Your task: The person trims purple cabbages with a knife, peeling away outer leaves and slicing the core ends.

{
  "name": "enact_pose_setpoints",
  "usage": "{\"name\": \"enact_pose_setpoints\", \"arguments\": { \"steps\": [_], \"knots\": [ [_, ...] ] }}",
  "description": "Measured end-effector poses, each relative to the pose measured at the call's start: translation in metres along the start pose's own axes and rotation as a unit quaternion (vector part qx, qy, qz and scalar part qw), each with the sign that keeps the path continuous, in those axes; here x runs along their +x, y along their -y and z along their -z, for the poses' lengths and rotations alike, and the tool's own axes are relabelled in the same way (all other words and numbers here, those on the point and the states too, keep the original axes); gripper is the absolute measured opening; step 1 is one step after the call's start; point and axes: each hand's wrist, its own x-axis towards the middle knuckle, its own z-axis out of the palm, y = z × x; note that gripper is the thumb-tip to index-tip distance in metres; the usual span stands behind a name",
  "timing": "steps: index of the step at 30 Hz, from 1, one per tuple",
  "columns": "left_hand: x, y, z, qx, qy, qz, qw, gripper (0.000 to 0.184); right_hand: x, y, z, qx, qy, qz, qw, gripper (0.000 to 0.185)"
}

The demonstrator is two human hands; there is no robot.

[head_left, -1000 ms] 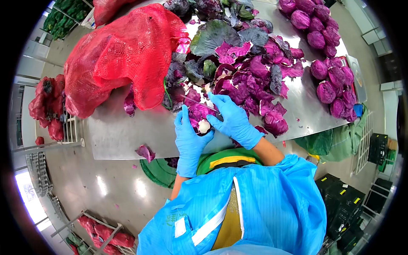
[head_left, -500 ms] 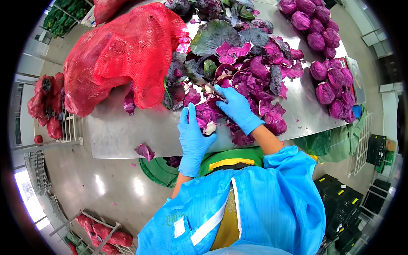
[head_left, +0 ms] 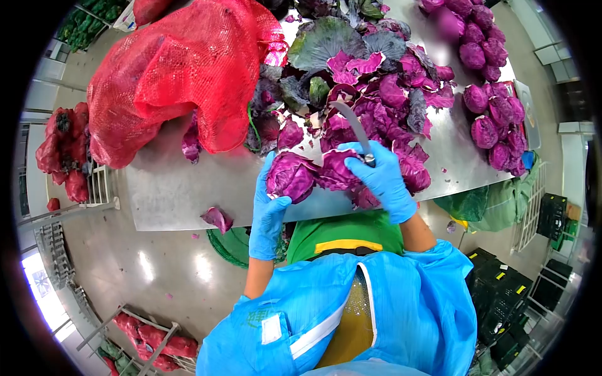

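Blue gloves cover both hands at the near edge of the metal table (head_left: 169,200). My left hand (head_left: 268,203) is wrapped round the left side of a red cabbage head (head_left: 291,177). My right hand (head_left: 381,177) grips the handle of a curved knife (head_left: 355,125), whose blade points up and away. Its fingers also touch a loose purple leaf (head_left: 337,170) just right of the cabbage. Beyond the hands lies a heap of purple trimmed leaves (head_left: 376,116), with dark green outer leaves (head_left: 329,44) at the back.
A large red mesh sack (head_left: 182,81) lies on the table's left. Cabbage heads (head_left: 495,119) are piled along the right side. One leaf (head_left: 217,219) rests at the near edge. Black crates (head_left: 501,291) stand on the floor at right, and more red sacks (head_left: 64,150) at left.
The cabbage has turned, so its white stem end no longer shows. A leaf has come away at its right. My right hand has moved right and nearer, with the knife blade now plainly visible.
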Motion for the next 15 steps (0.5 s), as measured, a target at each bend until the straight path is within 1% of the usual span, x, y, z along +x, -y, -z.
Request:
{"name": "enact_pose_setpoints", "arguments": {
  "steps": [2, 4, 5, 6, 7, 8, 10, 11, 13, 14, 15],
  "knots": [
    [0.003, 0.001, -0.002, -0.012, 0.035, 0.001, 0.999, 0.109, 0.004, -0.005, 0.014, -0.065, -0.012, 0.004, 0.998, 0.027],
    [0.007, 0.006, -0.007, -0.034, 0.063, 0.004, 0.997, 0.112, 0.014, -0.03, 0.029, -0.111, -0.048, 0.023, 0.992, 0.024],
    [0.009, 0.005, -0.008, -0.039, 0.078, 0.027, 0.996, 0.117, 0.022, -0.049, 0.038, -0.171, -0.094, 0.081, 0.977, 0.025],
    [0.01, 0.009, -0.006, -0.06, 0.077, 0.04, 0.994, 0.118, 0.029, -0.057, 0.047, -0.23, -0.137, 0.139, 0.953, 0.027],
    [0.012, 0.016, -0.002, -0.081, 0.074, 0.049, 0.993, 0.119, 0.033, -0.063, 0.061, -0.417, -0.184, 0.173, 0.873, 0.036],
    [0.015, 0.021, -0.002, -0.102, 0.071, 0.055, 0.991, 0.12, 0.034, -0.048, 0.065, -0.394, -0.229, 0.165, 0.875, 0.047],
    [0.014, 0.018, -0.015, -0.075, 0.069, 0.041, 0.994, 0.122, 0.028, -0.016, 0.062, -0.362, -0.238, 0.24, 0.869, 0.061],
    [0.013, 0.02, -0.018, -0.051, 0.064, 0.034, 0.996, 0.123, 0.023, -0.013, 0.053, -0.317, -0.161, 0.264, 0.897, 0.066],
    [0.025, 0.026, -0.019, 0.004, 0.064, -0.002, 0.998, 0.122, 0.021, -0.001, 0.034, -0.199, -0.022, 0.26, 0.945, 0.073],
    [0.03, 0.03, -0.015, 0.038, 0.064, -0.032, 0.997, 0.121, 0.023, 0.001, 0.016, -0.127, 0.05, 0.235, 0.962, 0.074],
    [0.029, 0.028, -0.021, 0.021, 0.079, -0.028, 0.996, 0.119, 0.031, -0.006, 0.009, -0.091, 0.128, 0.166, 0.974, 0.071]
  ]
}}
